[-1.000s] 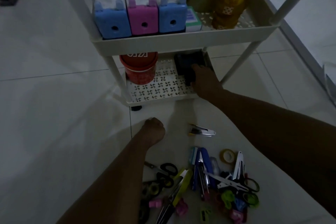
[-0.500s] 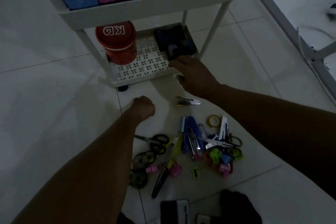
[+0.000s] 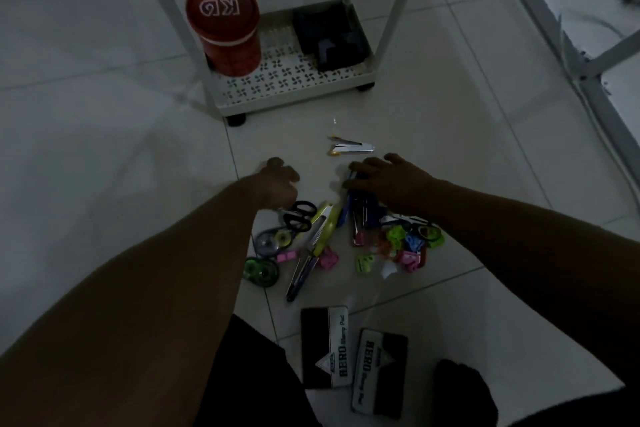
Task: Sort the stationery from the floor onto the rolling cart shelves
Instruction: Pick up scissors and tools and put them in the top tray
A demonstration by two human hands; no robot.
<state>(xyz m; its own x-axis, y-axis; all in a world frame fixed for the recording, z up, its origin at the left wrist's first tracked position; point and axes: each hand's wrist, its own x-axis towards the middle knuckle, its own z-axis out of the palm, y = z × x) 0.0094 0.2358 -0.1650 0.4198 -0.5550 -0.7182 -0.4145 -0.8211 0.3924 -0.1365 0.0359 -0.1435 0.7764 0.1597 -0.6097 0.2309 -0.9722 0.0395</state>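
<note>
Stationery point(image 3: 346, 239) lies heaped on the floor before the rolling cart point(image 3: 294, 94), the right hand point(image 3: 384, 180) with fingers spread over blue staplers point(image 3: 360, 215), the left hand point(image 3: 280, 180) curled empty; better to pinch one item cleanly.

Two flat black-and-white stamp pad boxes are lying side by side at six o'clock, one point(image 3: 325, 346) and the other point(image 3: 378, 371). One round red lidded tub point(image 3: 224, 28) is sitting at eleven o'clock on the white cart's bottom shelf point(image 3: 294, 95). One pair of black-handled scissors point(image 3: 298, 216) is showing at centre. Small bright clips are piling at four o'clock, too tangled to count.
</note>
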